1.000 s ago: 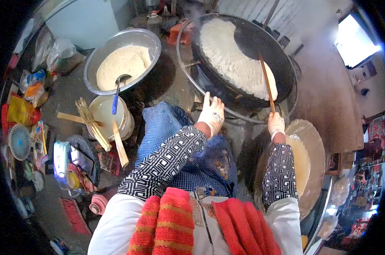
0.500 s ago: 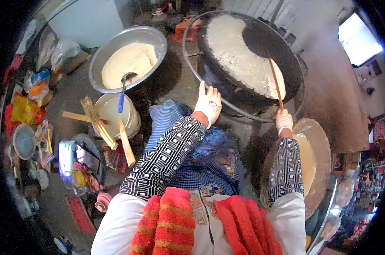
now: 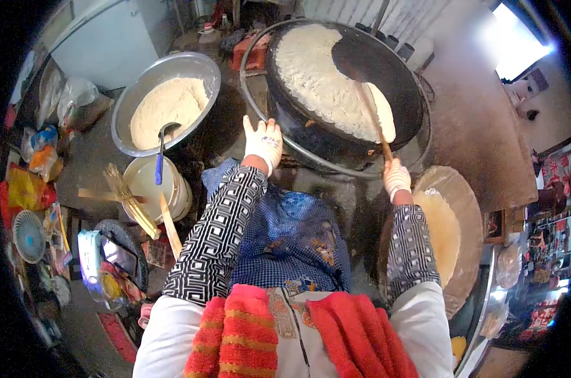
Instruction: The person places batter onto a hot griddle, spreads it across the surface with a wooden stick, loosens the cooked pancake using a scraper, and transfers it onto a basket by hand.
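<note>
A wide black round griddle (image 3: pixel 399 104) dominated the far side of the workspace, ringed by a metal hoop (image 3: pixel 250 91). Over much of its near and left side lay a pale, thick layer of batter (image 3: pixel 310 72), curving around a bare dark patch. A broad brown vessel (image 3: pixel 467 268) stood at the right, just beyond the right forearm, with more pale batter (image 3: pixel 440 230) inside. Across from it, at the left, a grey metal basin (image 3: pixel 122 129) held a pale, doughy mass (image 3: pixel 166 107), and a whitish bucket (image 3: pixel 183 198) stood just in front of that basin. Both hands wore light gloves. The right hand (image 3: pixel 396 177) had its grip closed around the near end of a slim wooden spreader (image 3: pixel 368 107) — its far part reached over the batter on the griddle. The left hand (image 3: pixel 263 145) held nothing, its grip loose and fingers spread at the hoop (whether they touched it, I could not tell). Smaller still, a blue-handled ladle (image 3: pixel 160 167) rested with its head in the basin — its handle hung over the bucket — near a straw brush (image 3: pixel 134 205).
</note>
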{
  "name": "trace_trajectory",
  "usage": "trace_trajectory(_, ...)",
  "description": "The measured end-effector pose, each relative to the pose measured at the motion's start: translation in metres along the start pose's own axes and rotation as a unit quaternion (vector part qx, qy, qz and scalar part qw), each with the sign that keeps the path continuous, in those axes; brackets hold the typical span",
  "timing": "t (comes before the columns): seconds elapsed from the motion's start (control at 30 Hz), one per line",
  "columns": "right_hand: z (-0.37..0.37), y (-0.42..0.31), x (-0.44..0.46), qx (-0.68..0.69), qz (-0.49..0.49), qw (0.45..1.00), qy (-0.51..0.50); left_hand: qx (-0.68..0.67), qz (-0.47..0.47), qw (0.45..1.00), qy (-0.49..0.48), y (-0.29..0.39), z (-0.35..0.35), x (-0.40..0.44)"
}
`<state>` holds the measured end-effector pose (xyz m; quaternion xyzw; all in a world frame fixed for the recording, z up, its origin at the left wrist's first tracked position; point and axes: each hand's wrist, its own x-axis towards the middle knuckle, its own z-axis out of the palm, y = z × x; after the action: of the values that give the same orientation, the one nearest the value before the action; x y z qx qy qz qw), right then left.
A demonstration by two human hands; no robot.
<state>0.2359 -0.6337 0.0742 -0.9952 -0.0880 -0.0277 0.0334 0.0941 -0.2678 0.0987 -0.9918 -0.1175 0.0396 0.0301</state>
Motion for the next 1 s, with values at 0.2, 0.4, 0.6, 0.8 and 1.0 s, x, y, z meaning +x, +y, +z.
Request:
trace_trajectory(0.2, -0.004, -0.005, -0.001, -0.007, -0.018, 0.999, 0.043, 0.043, 0.019, 0.993, 0.108, 0.008, 0.004, -0.007)
trace_trajectory(0.4, 0.002, 0.016, 0.003, -0.009, 0.018, 0.999, 0.043, 0.060, 0.158, 0.979, 0.116, 0.083, 0.026, -0.046)
trace_trajectory(0.6, 0.023, -0.001, -0.032, -0.018, -0.090, 0.996, -0.013, 0.058, 0.151, 0.981, 0.105, 0.056, 0.032, -0.039)
trace_trajectory(0.8, -0.003, 0.010, 0.002, -0.008, -0.013, 0.999, 0.046, 0.052, 0.134, 0.985, 0.099, 0.041, 0.026, -0.031)
trace_trajectory(1.0, 0.027, 0.034, 0.034, 0.056, 0.062, 0.996, 0.016, 0.055, 0.095, 0.990, 0.090, 0.029, 0.027, -0.020)
